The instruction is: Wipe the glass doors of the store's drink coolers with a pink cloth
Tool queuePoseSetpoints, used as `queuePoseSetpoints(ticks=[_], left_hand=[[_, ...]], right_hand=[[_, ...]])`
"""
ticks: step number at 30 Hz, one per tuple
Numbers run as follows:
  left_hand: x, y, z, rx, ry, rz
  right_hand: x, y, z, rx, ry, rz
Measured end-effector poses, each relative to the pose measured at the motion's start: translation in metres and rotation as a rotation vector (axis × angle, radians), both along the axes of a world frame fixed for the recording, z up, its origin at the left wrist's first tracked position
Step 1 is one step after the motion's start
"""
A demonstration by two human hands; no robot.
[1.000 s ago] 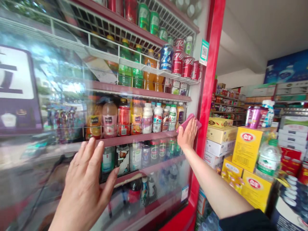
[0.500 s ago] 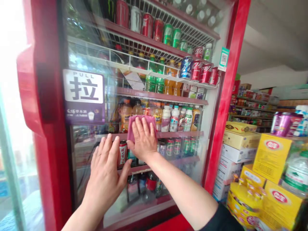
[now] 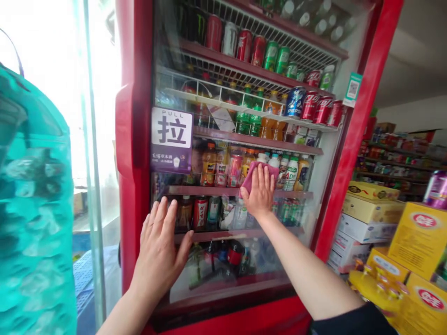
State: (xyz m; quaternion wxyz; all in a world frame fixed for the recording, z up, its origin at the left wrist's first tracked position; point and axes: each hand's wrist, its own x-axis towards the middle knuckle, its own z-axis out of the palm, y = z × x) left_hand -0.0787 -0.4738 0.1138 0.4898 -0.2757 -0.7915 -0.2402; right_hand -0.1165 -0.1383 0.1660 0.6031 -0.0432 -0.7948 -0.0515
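My right hand (image 3: 260,191) lies flat over a folded pink cloth (image 3: 275,171), holding it against the glass door (image 3: 216,274) of a red-framed drinks fridge. Bottles and cans on the shelves show through the glass around that hand. Lower and to the left, my left hand (image 3: 161,244) is raised with its fingers stretched out and holds nothing. Its fingertips are near the glass; whether they touch it I cannot tell. Above it, a purple and white pull sign (image 3: 172,139) is stuck on the door.
The fridge's thick red door handle (image 3: 126,130) stands at the left edge of the glass. Further left are a clear glass edge (image 3: 95,209) and a large turquoise bag-like thing (image 3: 38,223). Stacked yellow boxes (image 3: 417,237) and stocked store shelves (image 3: 387,156) fill the right side.
My right hand has slid the pink cloth rightward across the glass. The view has turned left, bringing in the turquoise thing. My left hand keeps its raised, stretched-out pose.
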Motion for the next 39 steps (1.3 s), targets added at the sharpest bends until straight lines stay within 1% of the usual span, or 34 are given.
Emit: queuePoseSetpoints(ticks=[2,4,6,7,8,10,15,17,18,19,20,21,23,27,28,29,30,31,32,33,34,37,38,39], left_hand=[[0.0,-0.007,-0.004,0.004,-0.007,0.0],[0.0,-0.011,-0.007,0.0,-0.009,0.001],[-0.001,-0.014,-0.008,-0.002,-0.005,0.003],[-0.001,-0.015,-0.009,-0.002,-0.001,0.004],[-0.001,-0.016,-0.009,-0.001,0.002,0.004],[-0.001,-0.017,-0.008,0.0,0.006,0.004],[0.0,-0.018,-0.002,-0.004,0.011,0.019],[0.001,-0.019,0.001,0.002,0.013,0.03],[0.001,-0.02,0.003,0.006,0.015,0.035],[0.002,-0.021,0.004,0.01,0.015,0.039],[0.002,-0.022,0.004,0.016,0.015,0.044],[0.002,-0.023,0.005,0.021,0.013,0.048],[0.002,-0.025,0.004,0.028,0.012,0.053],[0.003,-0.032,-0.002,0.037,0.022,0.049],[0.004,-0.034,-0.003,0.037,0.024,0.05],[0.004,-0.036,-0.004,0.036,0.024,0.052],[0.005,-0.039,-0.004,0.036,0.024,0.056],[0.006,-0.041,-0.003,0.037,0.025,0.06],[0.006,-0.043,-0.002,0.039,0.026,0.064],[0.007,-0.044,-0.001,0.042,0.03,0.068],[0.007,-0.046,0.001,0.046,0.036,0.072],[0.009,-0.047,0.005,0.06,0.05,0.076],[0.009,-0.048,0.006,0.062,0.05,0.075],[0.009,-0.048,0.006,0.063,0.047,0.073]], right_hand=[[-0.005,-0.017,0.0,-0.086,0.056,-0.018],[-0.012,-0.042,0.005,-0.12,0.071,-0.003],[-0.018,-0.069,0.016,-0.078,0.03,0.046],[-0.022,-0.083,0.024,-0.04,0.001,0.079],[-0.025,-0.096,0.034,-0.002,-0.023,0.112],[-0.033,-0.123,0.062,0.06,-0.047,0.177],[-0.06,-0.185,0.143,0.17,-0.032,0.332],[-0.067,-0.204,0.163,0.191,-0.013,0.382],[-0.069,-0.212,0.166,0.202,-0.011,0.399],[-0.069,-0.218,0.166,0.22,-0.016,0.41],[-0.068,-0.222,0.161,0.248,-0.031,0.417],[-0.067,-0.225,0.151,0.285,-0.054,0.421],[-0.063,-0.228,0.121,0.37,-0.115,0.431],[-0.056,-0.219,0.039,0.49,-0.236,0.465],[-0.055,-0.215,0.022,0.535,-0.263,0.482],[-0.054,-0.21,0.009,0.58,-0.285,0.501],[-0.054,-0.207,0.001,0.613,-0.302,0.513],[-0.054,-0.204,0.001,0.627,-0.311,0.516],[-0.054,-0.203,0.007,0.619,-0.311,0.507],[-0.054,-0.204,0.02,0.596,-0.301,0.49],[-0.055,-0.206,0.039,0.563,-0.28,0.469],[-0.058,-0.218,0.107,0.467,-0.175,0.424],[-0.06,-0.222,0.127,0.438,-0.139,0.419],[-0.062,-0.227,0.143,0.403,-0.105,0.415]])
